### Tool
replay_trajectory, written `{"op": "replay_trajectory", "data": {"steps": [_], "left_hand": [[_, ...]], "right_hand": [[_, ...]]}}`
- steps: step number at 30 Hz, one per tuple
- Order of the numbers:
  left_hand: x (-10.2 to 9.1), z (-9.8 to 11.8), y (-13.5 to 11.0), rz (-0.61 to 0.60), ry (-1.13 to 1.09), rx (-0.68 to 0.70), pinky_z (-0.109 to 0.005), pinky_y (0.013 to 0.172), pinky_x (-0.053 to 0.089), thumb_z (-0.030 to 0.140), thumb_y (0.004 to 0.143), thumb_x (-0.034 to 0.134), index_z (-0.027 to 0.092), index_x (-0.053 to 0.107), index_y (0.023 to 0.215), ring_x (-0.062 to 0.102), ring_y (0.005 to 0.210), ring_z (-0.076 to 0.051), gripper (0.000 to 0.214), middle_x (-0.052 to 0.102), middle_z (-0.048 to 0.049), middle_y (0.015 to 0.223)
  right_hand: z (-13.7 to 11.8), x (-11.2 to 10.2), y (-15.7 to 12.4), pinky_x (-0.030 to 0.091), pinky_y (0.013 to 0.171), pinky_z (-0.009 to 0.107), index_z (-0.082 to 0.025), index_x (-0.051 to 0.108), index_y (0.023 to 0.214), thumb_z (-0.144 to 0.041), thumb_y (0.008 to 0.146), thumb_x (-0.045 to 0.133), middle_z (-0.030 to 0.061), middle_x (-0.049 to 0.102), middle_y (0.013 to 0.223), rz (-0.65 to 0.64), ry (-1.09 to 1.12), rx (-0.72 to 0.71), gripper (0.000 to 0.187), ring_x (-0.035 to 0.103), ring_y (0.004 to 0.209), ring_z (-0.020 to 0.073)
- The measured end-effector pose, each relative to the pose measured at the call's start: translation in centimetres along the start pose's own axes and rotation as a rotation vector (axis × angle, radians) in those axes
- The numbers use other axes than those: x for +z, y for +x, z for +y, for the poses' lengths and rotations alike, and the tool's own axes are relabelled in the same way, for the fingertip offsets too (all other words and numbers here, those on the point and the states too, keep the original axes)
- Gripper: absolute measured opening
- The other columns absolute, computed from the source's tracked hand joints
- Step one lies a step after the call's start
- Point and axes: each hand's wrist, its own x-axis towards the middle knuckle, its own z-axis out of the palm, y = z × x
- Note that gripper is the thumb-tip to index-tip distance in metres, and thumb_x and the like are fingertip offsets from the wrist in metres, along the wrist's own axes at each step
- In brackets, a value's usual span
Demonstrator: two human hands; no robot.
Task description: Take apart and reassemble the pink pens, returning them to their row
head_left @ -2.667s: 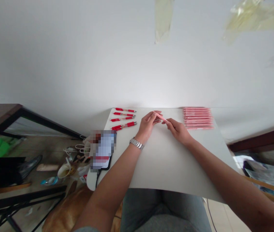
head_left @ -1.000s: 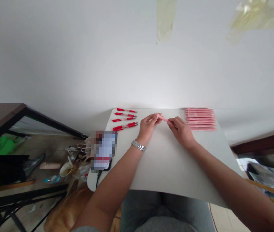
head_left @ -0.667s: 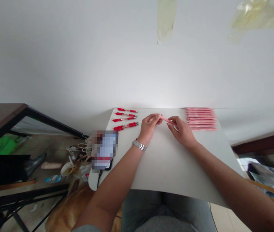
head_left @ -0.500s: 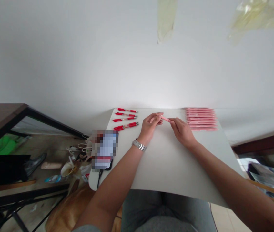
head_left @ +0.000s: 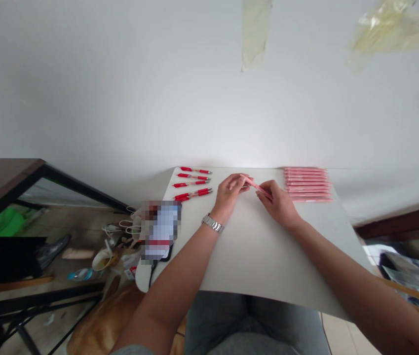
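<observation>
Between my two hands, a slim pink pen-shaped stick [head_left: 255, 185] slants over the middle of the table. My left hand [head_left: 229, 190], with a metal watch on its wrist, pinches the upper left end. The fingers of my right hand [head_left: 278, 203] are closed round the lower right end and hide part of it. To the left lie several red pens [head_left: 194, 177], laid roughly side by side with their metal tips pointing right. On the right, close to my right hand, several similar pink sticks [head_left: 307, 184] lie in a neat row.
A phone [head_left: 163, 231], blurred out, rests at the left edge of the white table [head_left: 253, 256], with a cable [head_left: 152, 271] running from it. The wall [head_left: 209, 98] stands behind. Below left are a dark-framed desk [head_left: 9, 182], a cup [head_left: 102, 259] and a tan dog-like animal [head_left: 98, 320].
My right hand has shifted slightly right and down along the pink stick, and more of the stick shows between the hands. My left hand stays nearly in place.
</observation>
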Motion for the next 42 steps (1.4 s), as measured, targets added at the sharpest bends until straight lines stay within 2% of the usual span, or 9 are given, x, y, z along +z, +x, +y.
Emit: {"op": "replay_trajectory", "data": {"steps": [3,8,14,20,27,30,35,38,42], "left_hand": [[0.0,0.0,0.0,0.025,-0.004,0.012,-0.034,0.092,0.059,0.052,0.089,0.076,0.018,0.074,0.102,0.074,0.101,-0.02,0.036,0.078,-0.0117,0.114],[0.0,0.0,0.1,0.032,-0.034,0.001,-0.036,0.092,0.06,0.053,0.088,0.078,0.018,0.069,0.099,0.076,0.102,-0.021,0.037,0.078,-0.0115,0.111],[-0.1,-0.1,0.2,-0.026,-0.08,-0.033,-0.037,0.092,0.06,0.052,0.089,0.077,0.02,0.064,0.101,0.077,0.1,-0.022,0.037,0.08,-0.0106,0.105],[0.1,0.2,-0.2,-0.061,-0.048,-0.031,-0.038,0.1,0.057,0.052,0.091,0.074,0.021,0.071,0.124,0.072,0.117,-0.025,0.045,0.078,-0.0126,0.115],[0.0,0.1,-0.2,-0.033,-0.022,-0.002,-0.035,0.094,0.059,0.05,0.09,0.076,0.019,0.073,0.105,0.073,0.111,-0.023,0.034,0.077,-0.0109,0.113],[0.1,0.0,-0.2,-0.034,-0.029,0.01,-0.034,0.091,0.06,0.051,0.089,0.077,0.019,0.07,0.101,0.073,0.111,-0.022,0.034,0.077,-0.0101,0.109],[-0.1,-0.3,0.0,0.005,-0.006,-0.003,-0.03,0.086,0.058,0.052,0.086,0.079,0.02,0.069,0.1,0.073,0.096,-0.018,0.036,0.077,-0.0071,0.103],[-0.3,-0.4,0.1,-0.001,0.002,-0.015,-0.03,0.086,0.057,0.052,0.086,0.079,0.021,0.075,0.105,0.07,0.086,-0.014,0.037,0.076,-0.0057,0.1],[-0.5,-0.3,0.1,-0.026,0.016,-0.038,-0.03,0.086,0.056,0.052,0.087,0.079,0.022,0.078,0.114,0.068,0.085,-0.014,0.041,0.076,-0.0063,0.106]], "right_hand": [[-0.3,0.0,0.0,0.051,0.067,0.032,-0.023,0.057,0.117,-0.04,0.103,0.057,0.0063,0.073,0.096,-0.02,-0.003,-0.009,0.022,0.069,0.077,0.0213],[-0.9,-0.5,0.4,0.053,0.09,0.04,-0.023,0.058,0.132,-0.037,0.111,0.038,0.0115,0.073,0.117,-0.068,0.026,-0.136,0.032,0.069,0.105,0.0262],[-1.0,-0.5,0.5,0.052,0.084,0.04,-0.023,0.061,0.127,-0.037,0.112,0.034,0.0104,0.069,0.102,-0.059,-0.014,-0.161,0.034,0.067,0.093,0.0262],[-0.9,-0.4,0.4,0.052,0.079,0.037,-0.022,0.059,0.12,-0.038,0.111,0.035,0.0104,0.07,0.103,-0.031,-0.022,-0.13,0.03,0.067,0.09,0.0246],[-0.7,-0.3,0.1,0.049,0.066,0.032,-0.024,0.054,0.113,-0.036,0.105,0.049,0.0079,0.07,0.098,-0.038,-0.028,-0.095,0.016,0.065,0.075,0.0208],[-0.7,-0.2,0.1,0.051,0.066,0.032,-0.024,0.052,0.116,-0.034,0.104,0.051,0.0076,0.072,0.101,-0.053,-0.025,-0.075,0.016,0.067,0.077,0.0216],[-1.1,-0.5,0.2,0.055,0.076,0.035,-0.022,0.053,0.136,-0.038,0.108,0.044,0.0082,0.074,0.101,-0.072,0.012,-0.08,0.033,0.07,0.084,0.0227],[-1.0,-0.5,0.4,0.056,0.085,0.039,-0.021,0.054,0.142,-0.036,0.11,0.035,0.0086,0.072,0.096,-0.073,0.019,-0.126,0.04,0.07,0.09,0.0241],[-0.6,-0.2,0.4,0.055,0.083,0.04,-0.019,0.055,0.144,-0.034,0.11,0.035,0.0086,0.068,0.093,-0.051,0.005,-0.139,0.042,0.066,0.087,0.0245]]}}
